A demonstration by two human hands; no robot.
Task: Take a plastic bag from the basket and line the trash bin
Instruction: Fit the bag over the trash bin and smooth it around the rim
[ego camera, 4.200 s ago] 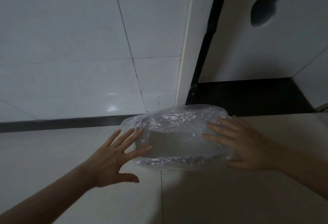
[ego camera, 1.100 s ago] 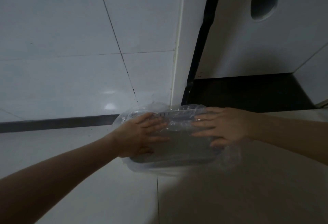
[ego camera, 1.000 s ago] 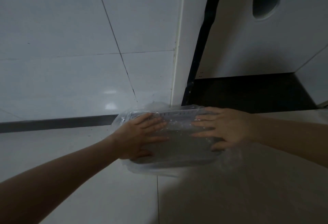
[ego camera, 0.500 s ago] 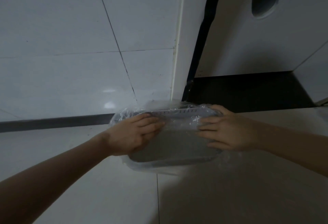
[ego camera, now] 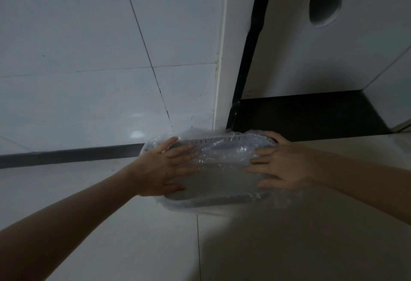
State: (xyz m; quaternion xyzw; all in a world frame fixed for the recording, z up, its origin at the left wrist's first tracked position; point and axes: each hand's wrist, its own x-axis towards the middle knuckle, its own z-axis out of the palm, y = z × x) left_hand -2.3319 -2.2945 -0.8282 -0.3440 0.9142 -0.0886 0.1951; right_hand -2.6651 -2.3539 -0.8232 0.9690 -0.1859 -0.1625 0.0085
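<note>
A low grey trash bin with slots under its rim stands on the floor against the wall corner. A clear, crinkled plastic bag is draped over it, sunk into the inside and hanging over the rim. My left hand lies flat on the bag at the bin's left end, fingers stretched into the bin, thumb by the near rim. My right hand lies flat on the bag at the right end, fingers pointing inward. Neither hand pinches the plastic. No basket is in view.
White wall tiles rise behind the bin, with a dark baseboard along the floor. A white corner post stands just behind it. To the right is a white cabinet door with a round cutout above a dark recess.
The bag earlier ballooned over the bin with my hands at its sides; now both hands press it down inside. In the last half second my curled fingers have flattened out.
</note>
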